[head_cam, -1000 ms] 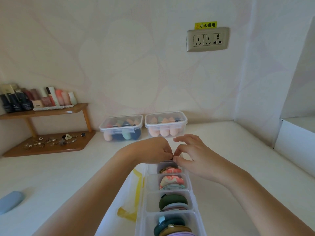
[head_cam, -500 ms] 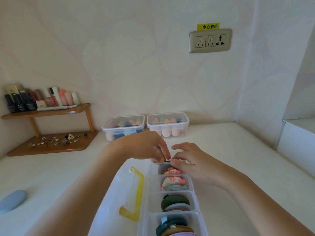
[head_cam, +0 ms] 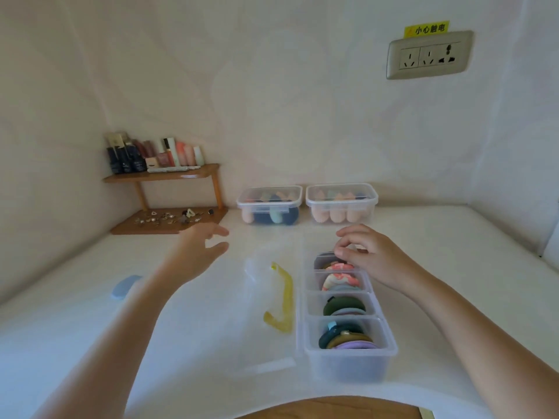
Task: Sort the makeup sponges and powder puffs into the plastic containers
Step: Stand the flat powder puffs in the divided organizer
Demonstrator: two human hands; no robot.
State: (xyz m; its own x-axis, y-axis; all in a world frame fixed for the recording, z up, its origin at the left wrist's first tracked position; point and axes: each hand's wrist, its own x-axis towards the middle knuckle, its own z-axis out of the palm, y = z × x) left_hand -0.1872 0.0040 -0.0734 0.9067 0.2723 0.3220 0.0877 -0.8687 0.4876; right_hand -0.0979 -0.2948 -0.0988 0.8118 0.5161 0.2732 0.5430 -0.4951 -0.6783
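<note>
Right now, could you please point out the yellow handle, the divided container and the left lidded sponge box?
yellow handle (head_cam: 287,293), head view, middle of its strip.
divided container (head_cam: 351,367), head view, near front wall.
left sponge box (head_cam: 269,193), head view, top of its lid.

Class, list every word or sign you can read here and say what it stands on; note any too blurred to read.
"小心触电": on the yellow sticker above the wall socket.
Labels on the bottles on the wooden shelf: too small and blurred to read.
Nothing else is legible.
</note>
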